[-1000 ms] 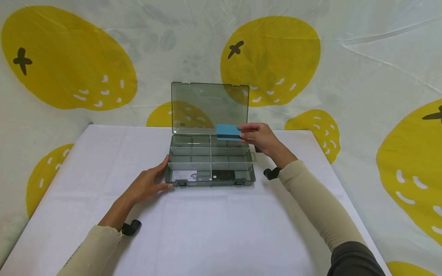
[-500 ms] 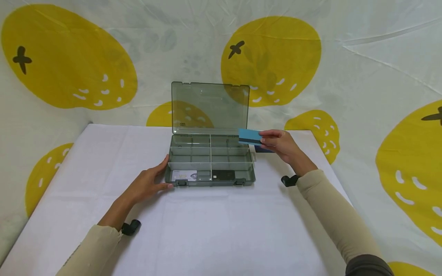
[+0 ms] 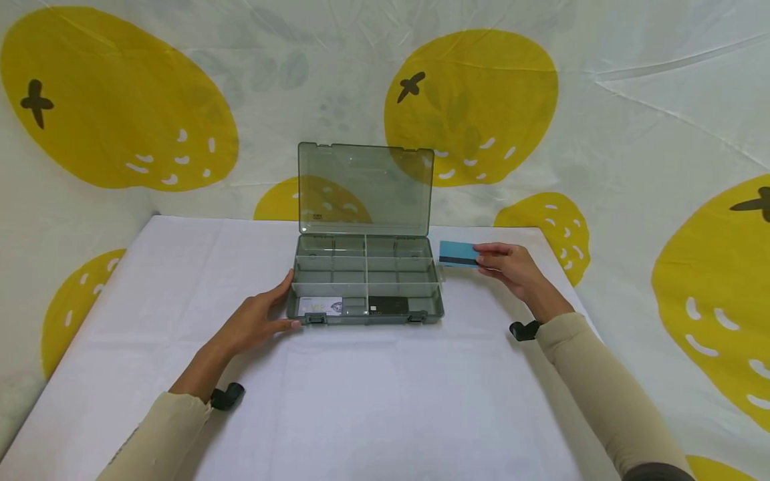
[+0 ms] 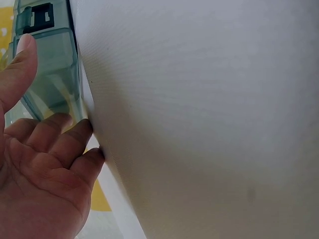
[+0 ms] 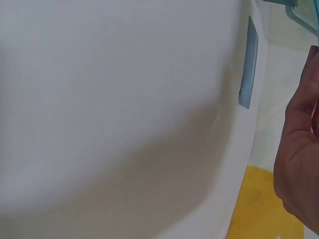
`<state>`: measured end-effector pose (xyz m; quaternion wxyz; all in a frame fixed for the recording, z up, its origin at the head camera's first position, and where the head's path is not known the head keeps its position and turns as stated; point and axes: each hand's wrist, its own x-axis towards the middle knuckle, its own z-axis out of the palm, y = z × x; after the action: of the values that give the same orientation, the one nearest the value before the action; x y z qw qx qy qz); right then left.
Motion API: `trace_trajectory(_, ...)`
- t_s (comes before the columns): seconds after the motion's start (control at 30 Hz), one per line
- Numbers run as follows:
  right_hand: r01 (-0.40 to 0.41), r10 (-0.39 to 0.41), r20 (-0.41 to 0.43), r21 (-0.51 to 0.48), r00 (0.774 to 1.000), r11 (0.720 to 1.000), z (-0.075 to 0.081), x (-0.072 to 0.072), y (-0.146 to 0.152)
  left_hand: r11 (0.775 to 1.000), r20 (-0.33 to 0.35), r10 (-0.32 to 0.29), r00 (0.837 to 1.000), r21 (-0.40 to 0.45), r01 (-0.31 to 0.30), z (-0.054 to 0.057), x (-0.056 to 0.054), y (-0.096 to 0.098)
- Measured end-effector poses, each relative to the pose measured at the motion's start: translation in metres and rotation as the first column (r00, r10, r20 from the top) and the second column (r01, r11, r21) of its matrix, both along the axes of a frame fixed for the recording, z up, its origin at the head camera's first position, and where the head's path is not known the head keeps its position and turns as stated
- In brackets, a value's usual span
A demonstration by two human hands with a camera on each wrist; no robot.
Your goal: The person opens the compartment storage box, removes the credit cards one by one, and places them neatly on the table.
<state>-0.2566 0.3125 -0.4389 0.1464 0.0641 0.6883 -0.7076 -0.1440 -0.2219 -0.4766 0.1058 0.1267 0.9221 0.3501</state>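
Note:
A translucent grey compartment box (image 3: 367,270) stands on the white table with its lid (image 3: 365,190) raised. My left hand (image 3: 261,324) rests at its front left corner, thumb on the front wall. The left wrist view shows relaxed fingers (image 4: 75,142) touching the box's end wall. To the right of the box, my right hand (image 3: 511,267) pinches a light blue card (image 3: 458,254) with a dark stripe. In the front row lie a whitish card (image 3: 321,305) on the left and a black card (image 3: 388,305) on the right.
In the right wrist view another bluish card (image 5: 248,64) lies flat near the table's edge; the head view hides it. A cloth with yellow fruit prints (image 3: 472,107) hangs behind the table (image 3: 373,401).
My right hand has carried the light blue card rightward and down, from above the box's back right to beside it. My left hand and the box have stayed put.

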Motion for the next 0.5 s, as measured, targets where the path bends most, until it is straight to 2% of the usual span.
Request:
trace_trajectory(0.1,0.003,-0.003,0.007,-0.001,1.0,1.0,-0.002,0.004,0.006,1.0,0.004,0.004,1.0,0.0,-0.004,0.001,0.0,0.0)
trace_trajectory(0.2,0.011,-0.012,0.037,0.038,0.999,0.999,-0.001,0.007,0.01,1.0,0.006,0.004,1.0,-0.004,-0.004,0.001,0.001,0.0)
trace_trajectory(0.37,-0.001,-0.025,0.128,0.202,0.992,0.979,-0.003,0.01,0.016,1.0,0.004,0.003,1.0,-0.003,-0.003,0.001,0.001,0.001)
trace_trajectory(0.5,-0.02,-0.026,0.148,0.297,0.989,0.955,-0.014,0.008,0.022,1.0,-0.001,0.002,1.0,0.003,-0.002,0.0,0.001,0.001)
